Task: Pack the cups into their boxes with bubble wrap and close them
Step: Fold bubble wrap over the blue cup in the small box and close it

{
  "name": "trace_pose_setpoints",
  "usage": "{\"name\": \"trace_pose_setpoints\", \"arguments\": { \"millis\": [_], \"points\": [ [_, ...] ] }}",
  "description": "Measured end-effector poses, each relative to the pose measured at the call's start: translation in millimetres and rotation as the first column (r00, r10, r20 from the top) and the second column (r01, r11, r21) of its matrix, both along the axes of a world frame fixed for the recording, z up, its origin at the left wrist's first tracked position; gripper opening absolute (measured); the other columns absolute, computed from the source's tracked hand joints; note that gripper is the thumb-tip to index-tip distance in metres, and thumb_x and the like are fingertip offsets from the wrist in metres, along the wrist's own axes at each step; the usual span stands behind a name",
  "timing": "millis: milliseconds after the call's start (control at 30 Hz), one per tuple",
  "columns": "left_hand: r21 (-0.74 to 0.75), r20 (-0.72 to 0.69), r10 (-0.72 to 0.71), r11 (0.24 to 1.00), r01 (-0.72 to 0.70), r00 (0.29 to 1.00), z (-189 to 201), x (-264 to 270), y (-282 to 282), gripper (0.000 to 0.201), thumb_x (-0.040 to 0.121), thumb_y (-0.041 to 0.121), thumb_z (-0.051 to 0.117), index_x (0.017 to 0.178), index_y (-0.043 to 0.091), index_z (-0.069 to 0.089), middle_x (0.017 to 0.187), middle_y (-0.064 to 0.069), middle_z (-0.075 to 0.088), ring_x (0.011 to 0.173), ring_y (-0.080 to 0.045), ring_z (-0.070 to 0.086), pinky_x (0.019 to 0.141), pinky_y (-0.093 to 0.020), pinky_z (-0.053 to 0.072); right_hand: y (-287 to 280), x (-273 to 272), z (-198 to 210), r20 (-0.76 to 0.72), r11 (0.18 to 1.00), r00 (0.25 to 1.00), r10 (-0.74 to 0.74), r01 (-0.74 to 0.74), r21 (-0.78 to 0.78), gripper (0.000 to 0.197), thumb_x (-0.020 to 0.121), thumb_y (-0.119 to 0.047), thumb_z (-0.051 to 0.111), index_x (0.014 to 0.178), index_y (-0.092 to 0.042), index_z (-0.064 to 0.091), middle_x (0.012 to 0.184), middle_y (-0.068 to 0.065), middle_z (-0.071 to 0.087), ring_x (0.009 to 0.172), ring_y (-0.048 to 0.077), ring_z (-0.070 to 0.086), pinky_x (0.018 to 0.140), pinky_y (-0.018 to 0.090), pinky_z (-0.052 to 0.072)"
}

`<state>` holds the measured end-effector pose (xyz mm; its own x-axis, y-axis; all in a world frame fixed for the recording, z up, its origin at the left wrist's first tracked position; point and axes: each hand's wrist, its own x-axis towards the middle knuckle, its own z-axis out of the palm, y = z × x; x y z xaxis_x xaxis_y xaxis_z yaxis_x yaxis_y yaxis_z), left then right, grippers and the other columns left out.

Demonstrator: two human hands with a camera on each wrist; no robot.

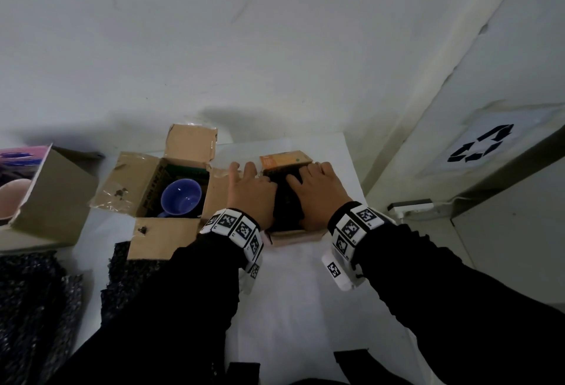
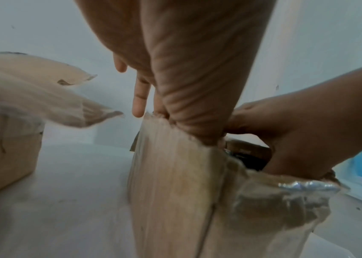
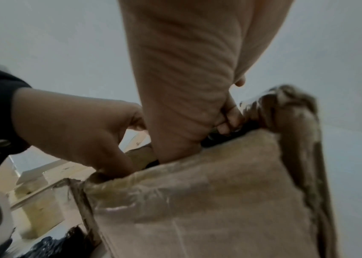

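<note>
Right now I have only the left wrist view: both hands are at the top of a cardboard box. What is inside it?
Observer: The head view shows the box filled with dark bubble wrap. The left hand and right hand rest on top of it.
Reviewer: Is the box beside it packed too?
Observer: No. That open box holds a blue cup with no wrap over it.
Reviewer: Any wrap left to use?
Observer: Yes, dark sheets lie at the near left of the table.
</note>
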<state>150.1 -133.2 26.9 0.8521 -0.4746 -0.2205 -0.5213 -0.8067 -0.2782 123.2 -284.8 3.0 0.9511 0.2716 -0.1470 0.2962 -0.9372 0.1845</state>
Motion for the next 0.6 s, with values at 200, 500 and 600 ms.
{"name": "trace_pose_setpoints", "arguments": {
  "millis": [200,500,600],
  "points": [
    [-0.057,0.116,-0.096,0.993,0.103,0.989,2.7,-9.7,-1.9,0.018,0.080,0.031,0.058,0.097,0.026,0.059,0.106,0.003,0.059,0.118,-0.029,0.038,0.103,-0.048,0.022,-0.3,-13.5,3.6,-0.012,0.987,0.997,-0.080,0.081,0.141,0.070,0.070,-0.037,0.069,0.131,-0.016,0.040,0.127,0.014,0.045,0.115,0.037,0.048,0.096,0.045,0.029],
    [-0.305,0.068,-0.198,0.929,0.210,0.978,-23.8,-38.2,34.0,0.063,0.085,0.059,0.027,0.111,0.020,0.069,0.114,0.001,0.064,0.125,-0.026,0.042,0.099,-0.043,0.033,-10.1,-56.2,-25.8,0.181,0.889,0.975,-0.132,0.035,0.456,0.039,0.082,-0.033,0.034,0.096,-0.017,0.067,0.106,-0.002,0.065,0.105,0.021,0.055,0.084,0.041,0.037],
    [-0.334,0.088,-0.218,0.913,0.235,0.972,-28.5,-48.1,38.5,0.063,0.082,0.064,0.038,0.119,0.017,0.060,0.117,-0.004,0.055,0.119,-0.029,0.045,0.097,-0.042,0.039,-9.3,-67.6,-28.8,0.239,0.874,0.962,-0.134,0.001,0.486,0.039,0.089,-0.048,0.045,0.105,-0.019,0.065,0.120,0.000,0.056,0.108,0.019,0.049,0.087,0.040,0.038]
  ]
}}
